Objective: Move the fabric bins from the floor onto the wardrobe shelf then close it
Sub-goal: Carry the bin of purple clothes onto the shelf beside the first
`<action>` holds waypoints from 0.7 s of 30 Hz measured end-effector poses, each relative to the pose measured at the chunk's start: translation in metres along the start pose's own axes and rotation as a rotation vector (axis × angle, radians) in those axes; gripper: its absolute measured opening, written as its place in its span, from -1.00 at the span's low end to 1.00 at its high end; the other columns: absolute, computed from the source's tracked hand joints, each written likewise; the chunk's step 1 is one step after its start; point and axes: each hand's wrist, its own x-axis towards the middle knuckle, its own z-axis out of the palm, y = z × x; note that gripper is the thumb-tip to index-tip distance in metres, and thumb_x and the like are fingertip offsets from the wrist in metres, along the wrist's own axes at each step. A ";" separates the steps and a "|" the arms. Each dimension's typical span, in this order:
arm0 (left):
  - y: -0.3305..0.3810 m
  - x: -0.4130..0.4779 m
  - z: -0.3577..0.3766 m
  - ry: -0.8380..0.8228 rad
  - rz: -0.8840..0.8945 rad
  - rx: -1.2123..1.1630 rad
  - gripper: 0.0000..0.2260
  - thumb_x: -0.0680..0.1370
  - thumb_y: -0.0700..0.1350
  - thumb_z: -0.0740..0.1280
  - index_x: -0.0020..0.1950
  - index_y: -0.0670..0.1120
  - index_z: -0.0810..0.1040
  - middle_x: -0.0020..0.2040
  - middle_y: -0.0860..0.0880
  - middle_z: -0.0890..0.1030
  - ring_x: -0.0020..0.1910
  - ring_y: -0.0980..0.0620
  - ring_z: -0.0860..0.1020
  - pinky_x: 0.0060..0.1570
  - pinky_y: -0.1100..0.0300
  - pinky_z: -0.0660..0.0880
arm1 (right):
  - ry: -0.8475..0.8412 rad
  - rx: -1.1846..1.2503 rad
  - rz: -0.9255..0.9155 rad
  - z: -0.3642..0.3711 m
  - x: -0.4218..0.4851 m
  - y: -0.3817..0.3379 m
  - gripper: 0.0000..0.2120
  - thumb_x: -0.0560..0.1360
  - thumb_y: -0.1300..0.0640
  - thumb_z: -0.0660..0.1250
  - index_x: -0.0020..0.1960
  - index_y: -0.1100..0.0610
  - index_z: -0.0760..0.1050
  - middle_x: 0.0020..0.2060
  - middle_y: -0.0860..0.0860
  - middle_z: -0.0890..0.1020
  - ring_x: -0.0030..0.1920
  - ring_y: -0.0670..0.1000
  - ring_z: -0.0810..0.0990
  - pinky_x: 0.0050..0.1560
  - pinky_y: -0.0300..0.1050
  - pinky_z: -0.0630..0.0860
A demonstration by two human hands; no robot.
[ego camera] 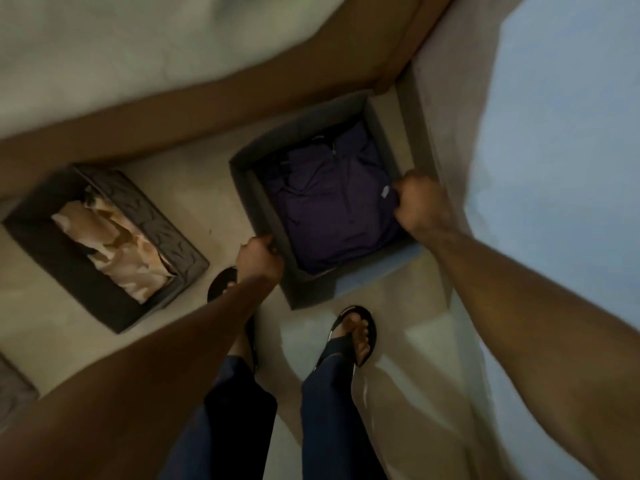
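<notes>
A grey fabric bin (pixel 256 199) with a folded dark purple garment (pixel 332 199) inside sits in the middle, just in front of my feet. My left hand (pixel 258 259) is closed on its near left rim. My right hand (pixel 420 202) is closed on its right rim. Whether the bin is off the floor cannot be told. A second dark fabric bin (pixel 52 247) with beige cloth (pixel 114 244) in it lies on the floor to the left. The wardrobe is out of view.
A bed with a brown frame (pixel 207 95) and white mattress (pixel 138 43) runs along the top. A light blue wall (pixel 554 168) stands at the right. Another grey object (pixel 14 389) shows at the left edge. My sandalled feet (pixel 356 337) stand on the beige floor.
</notes>
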 end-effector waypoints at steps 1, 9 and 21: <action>-0.003 -0.005 -0.005 -0.012 -0.011 0.025 -0.67 0.56 -0.25 0.22 0.32 -0.14 0.52 0.24 -0.24 0.57 0.21 -0.27 0.52 0.21 -0.05 0.48 | -0.029 0.010 0.003 0.000 -0.012 -0.003 -0.85 0.46 0.18 0.28 -0.09 0.21 0.61 -0.06 0.27 0.59 -0.08 0.31 0.61 -0.21 -0.04 0.44; -0.009 -0.142 -0.098 -0.039 0.042 0.190 -0.66 0.50 -0.24 0.25 0.26 -0.09 0.56 0.13 -0.27 0.62 0.11 -0.28 0.58 0.01 -0.04 0.51 | -0.138 0.149 0.137 -0.065 -0.163 -0.046 -0.85 0.42 0.32 0.22 -0.09 0.21 0.55 -0.11 0.22 0.58 -0.10 0.27 0.59 -0.23 -0.10 0.33; -0.037 -0.426 -0.262 -0.048 0.380 0.330 -0.48 0.52 -0.23 0.22 0.49 0.01 0.34 0.25 -0.27 0.58 0.17 -0.26 0.57 0.14 -0.03 0.51 | 0.072 0.234 0.351 -0.254 -0.498 -0.140 -0.70 0.44 0.28 0.28 0.15 0.11 0.58 -0.13 0.12 0.59 -0.14 0.17 0.59 -0.19 -0.11 0.48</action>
